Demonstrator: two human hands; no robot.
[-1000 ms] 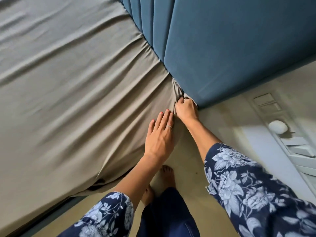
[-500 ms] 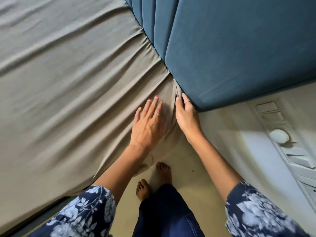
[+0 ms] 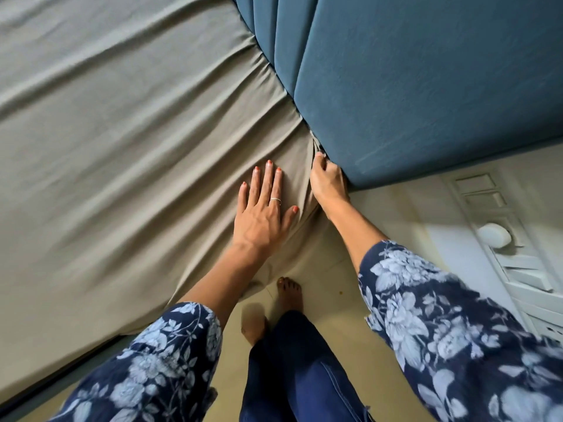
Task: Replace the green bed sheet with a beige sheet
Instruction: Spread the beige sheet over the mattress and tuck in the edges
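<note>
A beige sheet (image 3: 128, 153) covers the mattress, with long folds running toward the corner by the blue padded headboard (image 3: 426, 86). My left hand (image 3: 263, 208) lies flat on the sheet near that corner, fingers spread, holding nothing. Just right of it, my right hand (image 3: 327, 181) is curled at the corner, its fingers pinching the sheet's edge where it meets the headboard. No green sheet is in view.
I stand barefoot on a pale floor (image 3: 341, 330) beside the bed's corner. A white louvred cabinet (image 3: 524, 269) with a round knob (image 3: 495, 234) runs along the right. A dark bed frame edge (image 3: 45, 388) shows at the lower left.
My right hand went from lying open against the corner to curling its fingers on the sheet's edge. My left hand stayed flat and slid slightly along the sheet.
</note>
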